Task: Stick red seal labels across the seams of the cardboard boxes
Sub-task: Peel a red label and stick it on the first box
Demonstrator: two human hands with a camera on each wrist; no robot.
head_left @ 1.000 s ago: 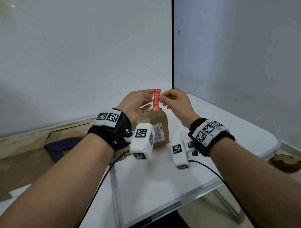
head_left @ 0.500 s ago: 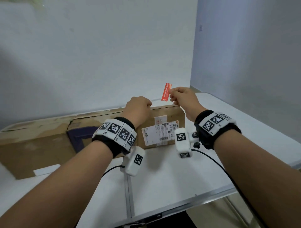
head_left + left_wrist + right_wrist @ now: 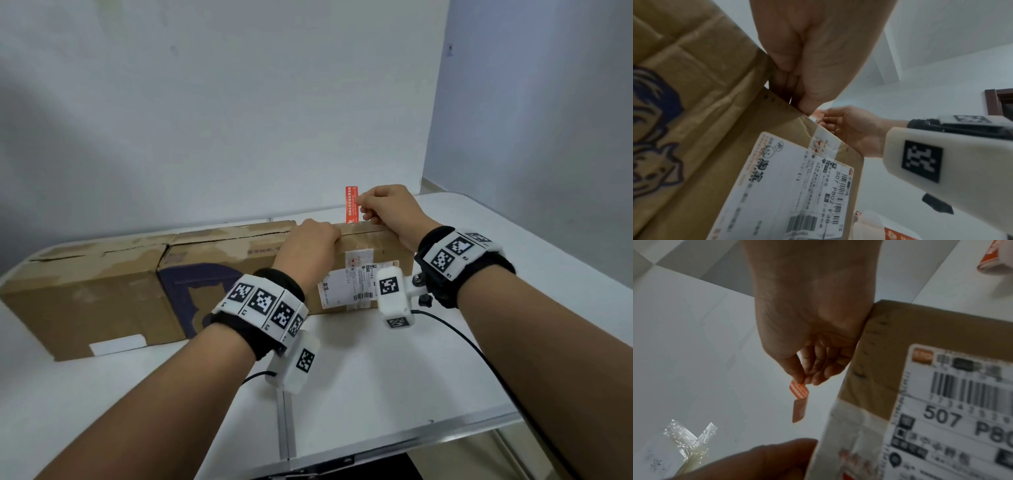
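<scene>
A cardboard box [image 3: 394, 248] with a white shipping label [image 3: 356, 284] stands at the right end of a row of boxes on the white table [image 3: 359, 377]. My left hand [image 3: 311, 240] lies over its top front edge with the fingers curled onto the top; the fingertips are hidden in the left wrist view [image 3: 803, 65]. My right hand [image 3: 362, 207] pinches a red seal label [image 3: 351, 205] by one long side. The label stands upright, its lower end at the box's top. In the right wrist view the label [image 3: 799, 391] hangs from thumb and forefinger beside the box [image 3: 863, 369].
Left of it stand a box with a blue print [image 3: 212, 274] and a plain box [image 3: 85, 298]. A roll of red labels [image 3: 990, 256] lies on the table right of the boxes. Cables [image 3: 479, 359] trail from both wrist cameras. A wall rises close behind the boxes.
My left hand has let go of the label and dropped onto the box's top edge. My right hand keeps the label and has lowered it to the box top.
</scene>
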